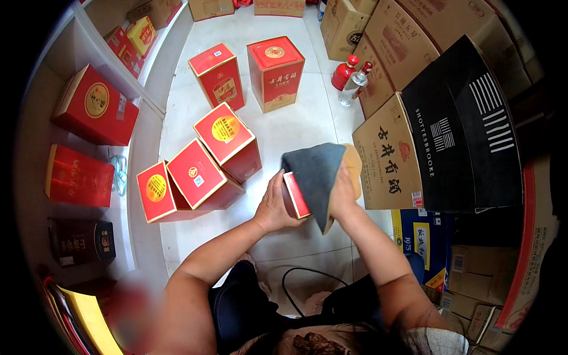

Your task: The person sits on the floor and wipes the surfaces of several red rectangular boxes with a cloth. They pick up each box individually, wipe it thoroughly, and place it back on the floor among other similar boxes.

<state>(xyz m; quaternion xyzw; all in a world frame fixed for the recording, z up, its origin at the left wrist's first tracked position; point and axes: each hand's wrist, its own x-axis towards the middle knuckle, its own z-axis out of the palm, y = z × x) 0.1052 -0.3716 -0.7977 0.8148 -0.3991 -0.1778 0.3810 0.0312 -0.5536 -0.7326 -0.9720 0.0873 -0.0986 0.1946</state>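
My left hand (273, 206) grips a red carton-like box (298, 197) by its left side, above the tiled floor. My right hand (342, 193) holds a dark grey cloth (314, 171) with a tan underside against the box. The cloth drapes over much of the box's top and hides its far part. To the left, three red gift boxes with gold edges, a small one (151, 195), a middle one (188, 166) and a far one (222, 128), stand close together. Beyond them are two more red boxes, a narrower one (217, 71) and a wider one (274, 57).
A red bottle (341, 76) and a clear glass bottle (353, 88) stand near stacked cardboard cartons (390, 40) at right. A tan carton (385, 162) and a black carton (466, 133) rise beside my right arm. White shelving (151, 106) holds boxes at left. A black cable (286, 279) loops between my legs.
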